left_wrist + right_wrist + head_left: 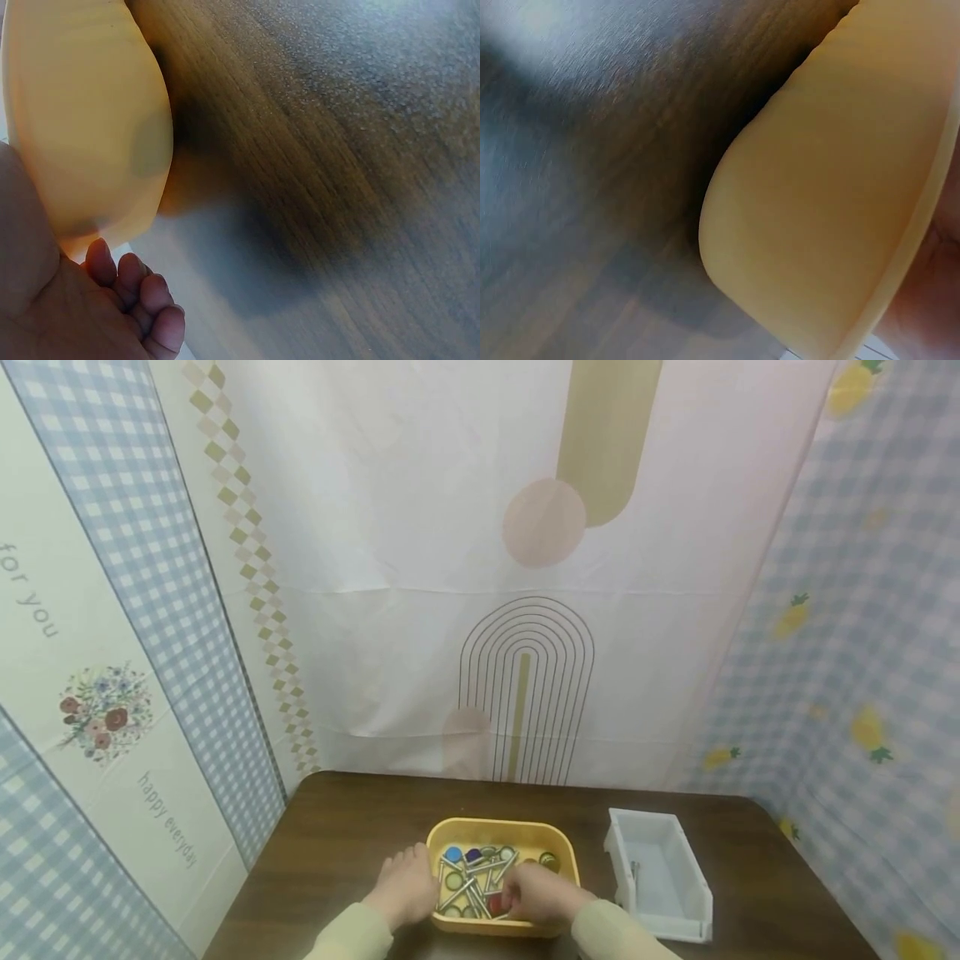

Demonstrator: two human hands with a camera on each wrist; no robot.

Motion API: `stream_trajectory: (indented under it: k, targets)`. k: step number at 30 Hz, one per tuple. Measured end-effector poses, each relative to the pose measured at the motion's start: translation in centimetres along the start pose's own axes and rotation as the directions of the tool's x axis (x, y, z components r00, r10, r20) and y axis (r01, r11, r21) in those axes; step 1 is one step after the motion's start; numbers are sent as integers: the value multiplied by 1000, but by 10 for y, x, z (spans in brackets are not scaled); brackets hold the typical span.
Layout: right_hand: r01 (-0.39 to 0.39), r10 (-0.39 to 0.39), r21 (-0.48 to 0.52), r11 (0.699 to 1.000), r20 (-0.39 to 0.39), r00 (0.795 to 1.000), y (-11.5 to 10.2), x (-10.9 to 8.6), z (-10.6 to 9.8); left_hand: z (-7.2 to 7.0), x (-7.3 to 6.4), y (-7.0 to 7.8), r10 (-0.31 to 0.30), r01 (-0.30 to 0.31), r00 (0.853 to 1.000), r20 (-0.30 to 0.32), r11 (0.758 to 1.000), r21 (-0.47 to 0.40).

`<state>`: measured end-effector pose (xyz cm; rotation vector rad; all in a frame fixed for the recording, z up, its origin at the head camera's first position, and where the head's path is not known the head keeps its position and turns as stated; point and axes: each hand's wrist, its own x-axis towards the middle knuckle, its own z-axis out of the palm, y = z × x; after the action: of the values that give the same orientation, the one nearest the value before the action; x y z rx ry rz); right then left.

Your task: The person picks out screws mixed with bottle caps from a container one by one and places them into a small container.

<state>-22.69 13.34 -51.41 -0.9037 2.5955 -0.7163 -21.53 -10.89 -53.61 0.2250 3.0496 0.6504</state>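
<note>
Left hand (407, 887) grips yellow bin (501, 823) | right hand (538, 893) inside it, hold unclear | bolts (457, 894), caps (453, 854): head view only

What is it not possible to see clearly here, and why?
Head: what the right hand may hold, hidden beneath it.
Head: the piece in the white bin, too small to identify.
Left wrist: inside of the yellow container, hidden by its wall.
Right wrist: right hand, partly beyond right edge.

Cloth-screened enclosure, room type indeterminate: a printed white hanging (390, 668) backs the wood-grain desk (345, 827) along its far edge; checked cloths (787, 685) flank both sides.
</note>
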Motion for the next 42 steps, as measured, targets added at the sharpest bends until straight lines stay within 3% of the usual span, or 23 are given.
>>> stream_trajectory:
  k: [8,18,22,28,42]
  targets:
    - [11,-9,-68,998,32,999,-4,-4,-6,-1,-2,0,-11,11,1000,5,1000,-12]
    - [-42,48,71,997,-93,994,9,-10,-12,-2,-1,1,-18,18,1000,14,1000,-10]
    - [-72,93,138,988,-151,984,13,-13,-12,-2,-2,0,-23,23,1000,16,1000,-4]
    - [-51,107,237,970,-229,968,17,-17,-17,2,-1,-1,-16,16,1000,19,1000,-1]
    - [-109,206,329,938,-277,938,24,-24,-18,-1,-2,1,-21,22,999,36,1000,-18]
